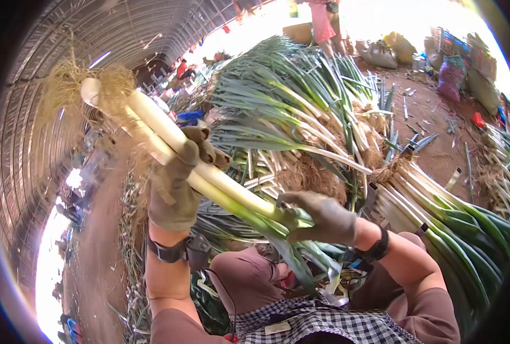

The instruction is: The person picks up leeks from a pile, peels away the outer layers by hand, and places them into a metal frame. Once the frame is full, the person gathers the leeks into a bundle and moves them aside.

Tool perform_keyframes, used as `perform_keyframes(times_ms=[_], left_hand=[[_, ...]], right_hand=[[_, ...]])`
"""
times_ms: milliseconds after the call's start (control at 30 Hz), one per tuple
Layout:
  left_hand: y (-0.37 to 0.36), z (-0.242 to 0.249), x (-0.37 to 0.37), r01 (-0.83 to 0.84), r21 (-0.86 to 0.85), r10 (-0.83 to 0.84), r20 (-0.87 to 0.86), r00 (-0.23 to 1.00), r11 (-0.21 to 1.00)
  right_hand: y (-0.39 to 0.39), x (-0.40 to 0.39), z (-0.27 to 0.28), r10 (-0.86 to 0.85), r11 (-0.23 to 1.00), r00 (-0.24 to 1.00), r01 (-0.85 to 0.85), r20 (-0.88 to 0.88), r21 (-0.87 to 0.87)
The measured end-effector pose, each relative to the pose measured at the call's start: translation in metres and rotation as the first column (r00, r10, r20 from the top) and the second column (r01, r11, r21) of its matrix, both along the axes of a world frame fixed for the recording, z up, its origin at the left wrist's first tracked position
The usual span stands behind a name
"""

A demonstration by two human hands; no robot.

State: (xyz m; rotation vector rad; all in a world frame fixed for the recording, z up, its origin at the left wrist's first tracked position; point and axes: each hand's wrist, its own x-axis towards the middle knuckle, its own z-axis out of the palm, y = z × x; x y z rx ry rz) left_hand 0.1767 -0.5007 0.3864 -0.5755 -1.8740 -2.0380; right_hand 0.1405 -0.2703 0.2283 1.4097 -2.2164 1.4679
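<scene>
Leeks (209,178) are in my two hands, a small bunch held up in front of my chest, slanting from lower right to upper left. Nearest to me I see my checked apron (323,324) and my brown sleeves. My left hand (177,183), in a worn cloth glove, is wrapped closed around the white shafts near the middle. My right hand (321,218), also gloved, is closed on the place where white turns into green, and the leaves hang down from there.

I judge the bunch as light enough for two hands, but long and top-heavy. The white part looks stiff, smooth and a little slippery, so it is the good place for holding. The green leaves are flat and soft; they would fold or tear if I grip them. The root tuft (94,86) at the upper end is dry, hairy and straw-coloured, with soil maybe inside.

Behind my hands there is a big pile of leeks (301,109), roots toward me, leaves fanning away. At my right lies another stacked row (455,223). Farther, the earth floor (432,114) is reddish with scattered trimmings, and full sacks (455,74) stand near a person (323,23). An arched roof (123,28) covers the left side.
</scene>
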Motion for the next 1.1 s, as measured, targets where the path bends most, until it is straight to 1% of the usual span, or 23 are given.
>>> perform_keyframes(times_ms=[33, 67, 133, 167, 200, 267, 367, 400, 433, 467, 500, 533, 633, 667, 700, 733, 767, 833, 867, 900, 967, 1067, 1100], left_hand=[[0.011, -0.001, -0.001, 0.030, 0.011, -0.030, -0.003, 1.000, 0.999], [0.019, 0.000, -0.002, 0.077, -0.017, -0.077, 0.017, 0.997, 0.997], [0.034, -0.004, -0.006, 0.076, 0.105, -0.079, 0.027, 0.997, 0.992], [0.038, -0.005, -0.006, 0.072, 0.168, -0.078, 0.030, 0.997, 0.983], [0.034, 0.002, -0.004, 0.115, -0.014, -0.114, 0.040, 0.993, 0.993], [0.040, 0.009, -0.005, 0.095, -0.010, -0.094, 0.064, 0.993, 0.995], [0.047, 0.027, -0.001, 0.116, -0.039, -0.115, 0.013, 0.993, 0.993], [0.050, 0.034, 0.001, 0.131, -0.052, -0.132, -0.019, 0.991, 0.990], [0.051, 0.039, 0.002, 0.146, -0.062, -0.149, -0.051, 0.988, 0.987], [0.048, 0.042, -0.003, 0.131, -0.002, -0.131, -0.021, 0.991, 0.991], [0.041, 0.037, -0.009, 0.201, 0.038, -0.201, 0.000, 0.980, 0.979], [0.032, 0.029, -0.018, 0.268, 0.079, -0.270, 0.019, 0.963, 0.960], [0.017, -0.002, -0.037, 0.413, 0.136, -0.422, 0.050, 0.905, 0.901], [0.022, -0.014, -0.041, 0.424, 0.125, -0.432, 0.047, 0.901, 0.897], [0.027, -0.024, -0.043, 0.435, 0.116, -0.442, 0.042, 0.896, 0.893], [0.027, -0.034, -0.044, 0.402, 0.190, -0.426, 0.102, 0.899, 0.896], [0.026, -0.044, -0.044, 0.342, 0.201, -0.372, 0.138, 0.918, 0.918], [0.025, -0.066, -0.047, 0.226, 0.214, -0.272, 0.218, 0.937, 0.950], [0.022, -0.075, -0.051, 0.259, 0.271, -0.326, 0.241, 0.914, 0.927], [0.025, -0.082, -0.049, 0.201, 0.272, -0.271, 0.252, 0.929, 0.941], [0.023, -0.099, -0.050, 0.216, 0.293, -0.295, 0.259, 0.920, 0.931], [0.029, -0.099, -0.035, 0.184, 0.282, -0.275, 0.326, 0.905, 0.941], [0.030, -0.101, -0.033, 0.182, 0.275, -0.274, 0.348, 0.897, 0.944]], right_hand=[[0.001, 0.006, 0.002, 0.065, 0.998, 0.991, -0.067, 0.114, 0.014], [-0.002, 0.007, -0.006, 0.029, 0.997, 0.992, -0.038, 0.124, 0.065], [0.000, 0.005, -0.010, -0.056, 0.983, 0.994, 0.038, 0.093, 0.181], [0.003, 0.005, -0.011, -0.072, 0.989, 0.995, 0.062, 0.075, 0.132], [0.006, 0.005, -0.013, -0.088, 0.993, 0.995, 0.083, 0.056, 0.085], [0.013, 0.006, -0.009, -0.097, 0.995, 0.994, 0.099, 0.050, -0.029], [0.025, 0.011, -0.010, -0.286, 0.955, 0.950, 0.293, 0.122, -0.044], [0.033, 0.014, -0.002, -0.247, 0.954, 0.953, 0.271, 0.178, -0.130], [0.041, 0.011, 0.004, -0.235, 0.943, 0.967, 0.251, 0.098, -0.219], [0.048, 0.013, 0.014, -0.164, 0.956, 0.958, 0.213, 0.235, -0.202], [0.054, 0.016, 0.025, -0.092, 0.967, 0.926, 0.171, 0.367, -0.189], [0.060, 0.011, 0.023, 0.048, 0.957, 0.938, 0.056, 0.344, -0.285], [0.065, -0.002, 0.009, 0.085, 0.982, 0.953, -0.031, 0.290, -0.184], [0.065, -0.003, 0.007, -0.075, 0.996, 0.981, 0.083, 0.180, -0.038], [0.058, -0.002, -0.001, -0.141, 0.979, 0.966, 0.169, 0.216, -0.116], [0.056, -0.004, -0.010, -0.209, 0.968, 0.944, 0.238, 0.255, -0.086], [0.055, -0.007, -0.017, -0.279, 0.950, 0.914, 0.308, 0.294, -0.054], [0.056, -0.011, -0.023, -0.062, 0.943, 0.899, 0.195, 0.433, -0.269], [0.056, -0.016, -0.027, 0.058, 0.914, 0.878, 0.145, 0.475, -0.379], [0.055, -0.026, -0.039, 0.048, 0.907, 0.935, 0.107, 0.353, -0.407], [0.050, -0.030, -0.054, 0.157, 0.854, 0.904, 0.079, 0.399, -0.515], [0.047, -0.031, -0.053, 0.051, 0.877, 0.926, 0.138, 0.374, -0.461], [0.048, -0.028, -0.047, -0.087, 0.909, 0.928, 0.222, 0.361, -0.352]])
